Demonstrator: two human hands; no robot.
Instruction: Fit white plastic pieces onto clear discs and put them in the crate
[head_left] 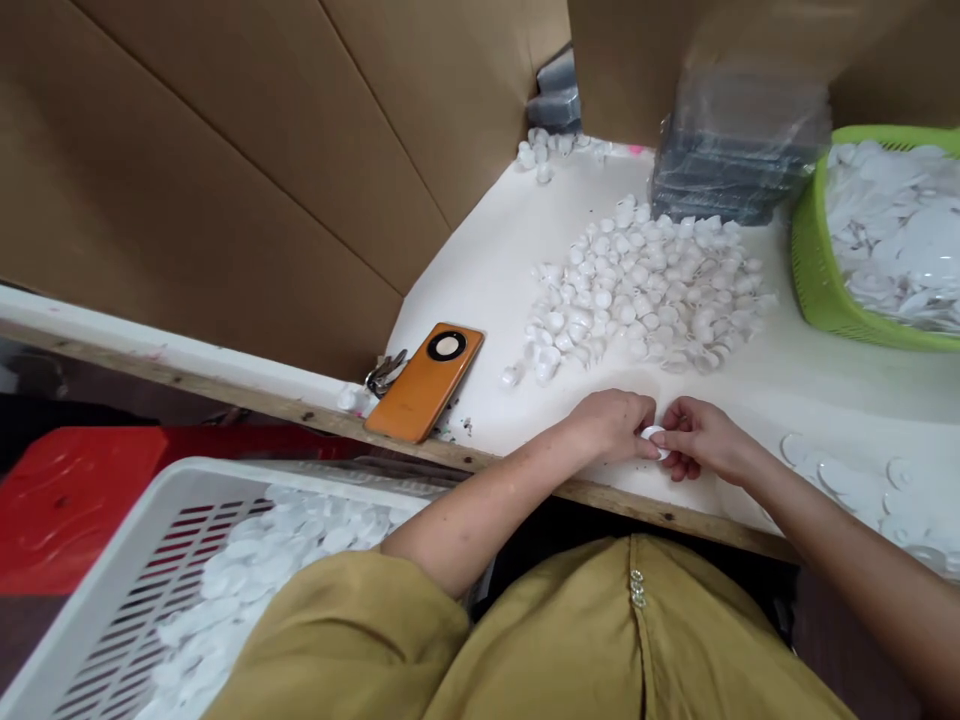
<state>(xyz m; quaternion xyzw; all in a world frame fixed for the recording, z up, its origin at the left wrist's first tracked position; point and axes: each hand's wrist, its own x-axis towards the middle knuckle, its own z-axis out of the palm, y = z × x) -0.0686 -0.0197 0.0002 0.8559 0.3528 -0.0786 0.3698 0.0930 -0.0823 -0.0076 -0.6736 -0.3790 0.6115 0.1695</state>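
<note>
Near the table's front edge, my left hand [619, 425] and my right hand [697, 438] meet around a small round white plastic piece [655, 440]. The fingers of both hands are closed on it, thumbs toward each other. Just beyond them spreads a pile of small white cap-like pieces [652, 290]. To the right of my right hand, several flat, clear-looking discs [832, 478] lie scattered on the white tabletop [480, 270]. What the far side of the held piece looks like is hidden by my fingers.
An orange phone [420, 395] lies at the left edge beside keys [386, 372]. A green basket [814, 250] of white pieces stands at right, near plastic-wrapped dark stacks [735, 160]. A white basket [172, 490] sits lower left by a red stool [82, 490]. Cardboard walls [247, 150] border the table.
</note>
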